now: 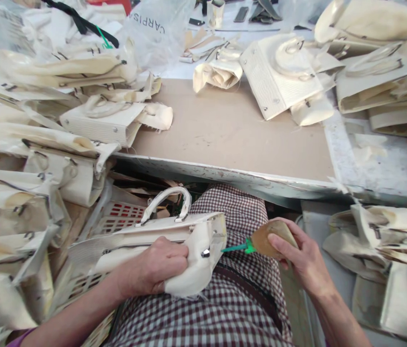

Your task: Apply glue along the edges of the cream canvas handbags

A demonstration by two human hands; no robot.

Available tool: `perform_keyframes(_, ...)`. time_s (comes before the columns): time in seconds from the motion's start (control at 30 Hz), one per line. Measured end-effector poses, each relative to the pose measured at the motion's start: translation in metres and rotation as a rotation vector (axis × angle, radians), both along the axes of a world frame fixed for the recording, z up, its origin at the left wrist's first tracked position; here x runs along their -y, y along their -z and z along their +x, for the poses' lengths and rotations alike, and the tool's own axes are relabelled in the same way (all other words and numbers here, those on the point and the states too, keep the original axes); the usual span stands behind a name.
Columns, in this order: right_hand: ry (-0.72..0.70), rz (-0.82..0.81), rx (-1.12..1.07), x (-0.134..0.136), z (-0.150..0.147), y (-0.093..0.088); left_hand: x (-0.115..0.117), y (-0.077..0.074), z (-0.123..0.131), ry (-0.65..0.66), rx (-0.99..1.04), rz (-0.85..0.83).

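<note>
A cream handbag (pixel 203 241) with a curved handle lies across my lap. My left hand (pixel 165 265) is closed on its near side, fingers pressed into the opening by the loose, frayed end panel. In my right hand (pixel 300 248) is a brownish glue bottle (pixel 273 238), with a green collar and a thin green nozzle pointing left. The nozzle tip is at the edge of the bag's end panel; I cannot tell whether it touches. A small metal fitting shows on that panel.
A worktable (pixel 225 130) with a brown board runs ahead of my knees. Similar cream bags (pixel 102 115) are heaped at left, with another bag (pixel 279 72) on the table and more bags (pixel 405 289) at right. A white plastic basket (pixel 80 284) stands by my left leg.
</note>
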State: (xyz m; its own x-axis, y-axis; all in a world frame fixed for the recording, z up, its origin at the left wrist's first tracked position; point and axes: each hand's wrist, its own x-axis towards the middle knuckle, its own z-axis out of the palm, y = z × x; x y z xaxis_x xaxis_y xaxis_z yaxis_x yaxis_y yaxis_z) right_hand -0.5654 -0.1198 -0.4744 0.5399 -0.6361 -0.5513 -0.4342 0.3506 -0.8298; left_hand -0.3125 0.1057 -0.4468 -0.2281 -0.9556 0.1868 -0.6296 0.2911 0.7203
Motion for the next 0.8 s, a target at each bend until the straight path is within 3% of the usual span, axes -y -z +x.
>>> perform_keyframes(0.47, 0.143, -0.113, -0.100, -0.015, -0.007, -0.003, 0.003, -0.004, -0.002, -0.035, 0.065, -0.025)
perform_keyframes(0.63, 0.129, -0.028, -0.071, -0.016, -0.008, -0.001, 0.003, -0.005, -0.002, -0.028, 0.052, -0.024)
perform_keyframes(0.8, 0.194, 0.130, 0.046, -0.023, -0.006, -0.010, 0.004, -0.004, -0.003, -0.032, 0.047, -0.033)
